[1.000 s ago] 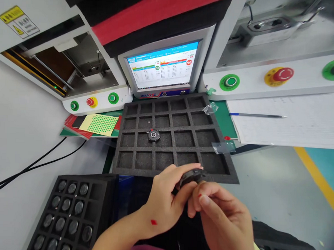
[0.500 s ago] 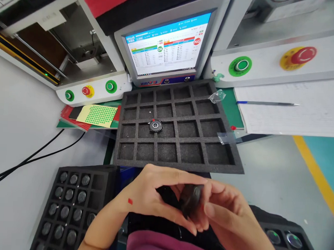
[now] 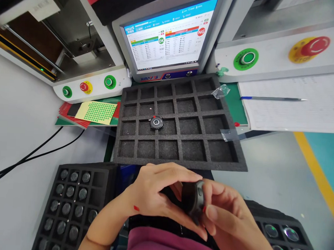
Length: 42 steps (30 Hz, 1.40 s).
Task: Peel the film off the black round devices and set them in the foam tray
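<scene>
A small round black watch body (image 3: 193, 200) sits edge-on between both hands, close to my lap. My left hand (image 3: 155, 192) wraps it from the left, fingers over its top and underside. My right hand (image 3: 225, 212) pinches its right rim with thumb and fingertips. Beyond the hands lies a black foam grid tray (image 3: 179, 164) with one round black part (image 3: 156, 123) resting on a divider left of centre; its other cells hold nothing.
A foam tray (image 3: 69, 209) full of round parts is at lower left, another tray (image 3: 284, 237) with lensed parts at lower right. Behind stand a monitor (image 3: 166, 38), button panels (image 3: 88, 86), a green dot sticker sheet (image 3: 97, 112), paper with a pen (image 3: 273, 99), and black cables (image 3: 30, 156).
The watch body has turned in my fingers so its rim with a side button faces up. The view tilted down slightly; both hands stay together.
</scene>
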Available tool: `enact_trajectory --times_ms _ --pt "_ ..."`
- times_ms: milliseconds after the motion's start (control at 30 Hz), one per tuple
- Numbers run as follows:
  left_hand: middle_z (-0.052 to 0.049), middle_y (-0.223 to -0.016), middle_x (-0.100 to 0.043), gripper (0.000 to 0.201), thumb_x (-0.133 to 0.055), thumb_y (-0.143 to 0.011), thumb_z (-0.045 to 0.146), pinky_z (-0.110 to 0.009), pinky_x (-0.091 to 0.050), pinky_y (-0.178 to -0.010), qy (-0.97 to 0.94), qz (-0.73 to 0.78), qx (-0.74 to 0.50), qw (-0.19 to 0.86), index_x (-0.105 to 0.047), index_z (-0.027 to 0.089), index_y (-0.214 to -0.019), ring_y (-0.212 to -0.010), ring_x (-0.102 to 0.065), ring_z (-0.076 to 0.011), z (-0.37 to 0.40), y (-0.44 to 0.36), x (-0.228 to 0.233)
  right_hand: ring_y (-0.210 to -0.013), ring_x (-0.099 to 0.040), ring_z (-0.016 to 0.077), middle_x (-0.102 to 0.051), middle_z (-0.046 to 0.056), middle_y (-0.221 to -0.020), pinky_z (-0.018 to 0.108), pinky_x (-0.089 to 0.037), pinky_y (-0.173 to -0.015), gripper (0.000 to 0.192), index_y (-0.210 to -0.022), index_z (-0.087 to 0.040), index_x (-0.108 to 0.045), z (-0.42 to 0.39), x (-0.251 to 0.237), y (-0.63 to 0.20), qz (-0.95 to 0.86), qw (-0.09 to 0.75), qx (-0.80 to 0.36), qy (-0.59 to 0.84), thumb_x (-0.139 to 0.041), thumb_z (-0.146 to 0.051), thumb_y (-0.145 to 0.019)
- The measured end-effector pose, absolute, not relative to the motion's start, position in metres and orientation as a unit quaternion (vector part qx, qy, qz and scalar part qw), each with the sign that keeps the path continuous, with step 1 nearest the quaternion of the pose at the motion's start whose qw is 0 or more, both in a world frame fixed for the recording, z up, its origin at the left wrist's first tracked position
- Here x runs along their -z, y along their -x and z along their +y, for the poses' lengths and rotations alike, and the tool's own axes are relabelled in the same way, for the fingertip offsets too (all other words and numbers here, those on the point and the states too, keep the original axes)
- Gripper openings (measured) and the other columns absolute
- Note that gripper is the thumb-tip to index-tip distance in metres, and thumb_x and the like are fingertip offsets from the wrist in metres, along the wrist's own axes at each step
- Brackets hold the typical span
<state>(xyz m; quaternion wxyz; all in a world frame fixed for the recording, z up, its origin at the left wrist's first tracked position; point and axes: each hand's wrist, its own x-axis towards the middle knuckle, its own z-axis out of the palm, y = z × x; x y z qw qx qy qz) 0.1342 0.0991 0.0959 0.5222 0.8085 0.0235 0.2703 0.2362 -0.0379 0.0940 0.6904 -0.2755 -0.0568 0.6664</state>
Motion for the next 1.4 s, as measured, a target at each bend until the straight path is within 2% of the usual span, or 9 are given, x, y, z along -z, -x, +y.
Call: enact_trajectory --times_ms 200,400,633,767,933,1000,1133,1333,1400 --pt "-0.012 -0.094 -0.076 0.055 -0.087 -0.067 0.039 -0.015 -0.058 -0.062 -0.818 0.018 -0.25 0.518 -0.067 0.01 -0.109 -0.066 -0.071 -0.0125 0.1 -0.133 -0.1 -0.044 -0.046 0.0043 -0.052 -0.003 -0.047 0.015 -0.038 -0.051 0.035 -0.06 -0.015 -0.061 -0.038 -0.102 -0.231 0.023 0.686 -0.649 0.328 -0.088 -0.036 -0.068" --pt "-0.011 -0.096 -0.076 0.053 -0.084 -0.072 0.04 -0.015 -0.059 -0.062 -0.839 0.014 -0.239 0.488 -0.065 0.011 -0.112 -0.066 -0.072 -0.0123 0.101 -0.132 -0.102 -0.045 -0.049 0.0055 -0.057 -0.002 -0.049 0.015 -0.042 -0.052 0.035 -0.061 -0.016 -0.057 -0.039 -0.096 -0.235 -0.048 0.669 -0.676 0.305 -0.082 -0.036 -0.076" --pt "-0.01 -0.099 -0.076 0.046 -0.081 -0.076 0.035 -0.014 -0.059 -0.072 -0.874 0.013 -0.233 0.427 -0.063 0.011 -0.11 -0.083 -0.075 -0.0148 0.101 -0.13 -0.109 -0.046 -0.05 0.007 -0.058 -0.002 -0.051 0.017 -0.044 -0.052 0.031 -0.061 -0.017 -0.056 -0.041 -0.089 -0.232 -0.062 0.677 -0.657 0.326 -0.079 -0.031 -0.078" --pt "-0.009 -0.1 -0.076 0.047 -0.081 -0.077 0.037 -0.014 -0.059 -0.073 -0.876 0.016 -0.226 0.426 -0.063 0.013 -0.113 -0.084 -0.075 -0.0144 0.101 -0.129 -0.11 -0.046 -0.051 0.0069 -0.059 -0.003 -0.05 0.016 -0.044 -0.051 0.029 -0.06 -0.017 -0.058 -0.041 -0.097 -0.23 -0.014 0.681 -0.648 0.342 -0.082 -0.028 -0.073" --pt "-0.01 -0.108 -0.075 0.056 -0.079 -0.079 0.036 -0.018 -0.06 -0.081 -0.89 0.016 -0.223 0.398 -0.059 0.013 -0.126 -0.091 -0.075 -0.0166 0.099 -0.125 -0.112 -0.045 -0.049 0.0076 -0.056 -0.002 -0.048 0.018 -0.042 -0.05 0.037 -0.058 -0.017 -0.057 -0.038 -0.112 -0.225 0.039 0.687 -0.609 0.395 -0.088 -0.036 -0.065" --pt "-0.014 -0.113 -0.073 0.057 -0.075 -0.082 0.036 -0.019 -0.06 -0.086 -0.894 0.009 -0.223 0.388 -0.057 0.01 -0.13 -0.099 -0.073 -0.018 0.097 -0.122 -0.114 -0.045 -0.047 0.0071 -0.055 -0.003 -0.048 0.018 -0.042 -0.05 0.037 -0.058 -0.018 -0.056 -0.039 -0.11 -0.223 0.031 0.695 -0.601 0.394 -0.087 -0.037 -0.067" --pt "-0.014 -0.117 -0.072 0.044 -0.057 -0.095 0.035 -0.022 -0.058 -0.092 -0.899 0.003 -0.209 0.384 -0.057 0.008 -0.13 -0.108 -0.07 -0.017 0.092 -0.12 -0.12 -0.046 -0.045 0.0068 -0.056 -0.002 -0.052 0.018 -0.043 -0.05 0.029 -0.062 -0.019 -0.06 -0.044 -0.099 -0.22 -0.032 0.712 -0.593 0.374 -0.081 -0.034 -0.076" --pt "-0.021 -0.129 -0.065 0.037 -0.043 -0.101 0.013 -0.03 -0.055 -0.099 -0.948 0.031 -0.149 0.28 -0.048 -0.001 -0.135 -0.119 -0.064 -0.0227 0.079 -0.117 -0.137 -0.06 -0.061 0.012 -0.063 -0.001 -0.059 0.021 -0.052 -0.062 0.017 -0.07 -0.023 -0.068 -0.045 -0.095 -0.223 -0.041 0.739 -0.586 0.33 -0.077 -0.03 -0.082" --pt "-0.023 -0.132 -0.062 0.041 -0.039 -0.099 0.007 -0.032 -0.055 -0.1 -0.95 0.036 -0.128 0.282 -0.043 -0.004 -0.138 -0.12 -0.063 -0.0239 0.077 -0.116 -0.14 -0.06 -0.06 0.0131 -0.064 0.0 -0.058 0.023 -0.053 -0.064 0.018 -0.069 -0.023 -0.068 -0.044 -0.098 -0.225 -0.049 0.739 -0.59 0.322 -0.078 -0.032 -0.081"
